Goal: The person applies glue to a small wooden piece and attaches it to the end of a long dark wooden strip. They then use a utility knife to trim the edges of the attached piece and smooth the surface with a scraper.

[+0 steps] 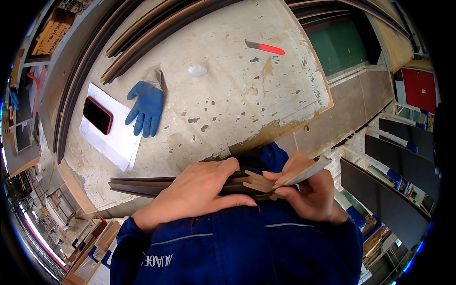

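My left hand (199, 187) is closed over dark brown wood mouldings (137, 185) held level against my front, its thumb along the near side. Their pale, notched bare wood end (258, 182) sticks out to the right of the fingers. At that end my right hand (311, 190) pinches a folded, pale grey strip (306, 172) that looks like sandpaper. The strip's lower tip meets or nearly meets the wood end; the fingers partly hide the contact.
On the worn white table (223, 104) lie a blue glove (148, 104), a phone (98, 116) on white paper (111, 147), a small white object (197, 71) and a red-and-grey knife-like tool (265, 47). Long dark mouldings (156, 38) line the far left. Dark panels (384, 199) stand at right.
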`<state>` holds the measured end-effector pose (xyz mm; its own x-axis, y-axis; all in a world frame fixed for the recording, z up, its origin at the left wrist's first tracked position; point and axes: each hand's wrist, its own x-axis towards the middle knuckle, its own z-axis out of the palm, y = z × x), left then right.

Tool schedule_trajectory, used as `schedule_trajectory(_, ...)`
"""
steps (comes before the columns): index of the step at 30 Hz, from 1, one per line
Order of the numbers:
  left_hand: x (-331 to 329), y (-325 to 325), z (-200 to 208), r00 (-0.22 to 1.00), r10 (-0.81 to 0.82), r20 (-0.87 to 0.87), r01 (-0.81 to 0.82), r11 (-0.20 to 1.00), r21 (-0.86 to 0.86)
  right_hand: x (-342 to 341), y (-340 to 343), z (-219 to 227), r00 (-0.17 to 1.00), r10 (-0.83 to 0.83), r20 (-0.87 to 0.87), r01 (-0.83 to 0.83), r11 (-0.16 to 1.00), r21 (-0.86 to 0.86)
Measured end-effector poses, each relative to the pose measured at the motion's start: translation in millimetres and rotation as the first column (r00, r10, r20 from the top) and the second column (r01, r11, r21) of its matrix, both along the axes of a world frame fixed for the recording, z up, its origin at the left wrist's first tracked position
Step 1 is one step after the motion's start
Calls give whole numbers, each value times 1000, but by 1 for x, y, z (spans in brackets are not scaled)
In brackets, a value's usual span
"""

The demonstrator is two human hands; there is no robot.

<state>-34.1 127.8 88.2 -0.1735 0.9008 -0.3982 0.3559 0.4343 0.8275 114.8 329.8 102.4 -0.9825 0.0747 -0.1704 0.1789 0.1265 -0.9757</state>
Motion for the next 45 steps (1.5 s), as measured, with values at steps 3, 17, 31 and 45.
schedule_trajectory(3, 0, 0, 0, 1000, -4, 10, 4, 1000, -16, 0, -4, -1, 1000, -32, -2, 32, 999, 3)
schedule_trajectory(17, 1, -1, -1, 999, 6, 32, -5, 1000, -25, -3, -8, -4, 990, 15, -141, 5, 990, 143)
schedule_trajectory(31, 8, 1, -4, 994, -4, 111, 12, 997, -71, 3, -10, 5, 978, 124, -165, -86, 972, 220)
schedule_trajectory(45, 10, -1, -9, 991, -12, 134, 22, 997, -76, 4, -9, 5, 980, 156, -124, -129, 970, 207)
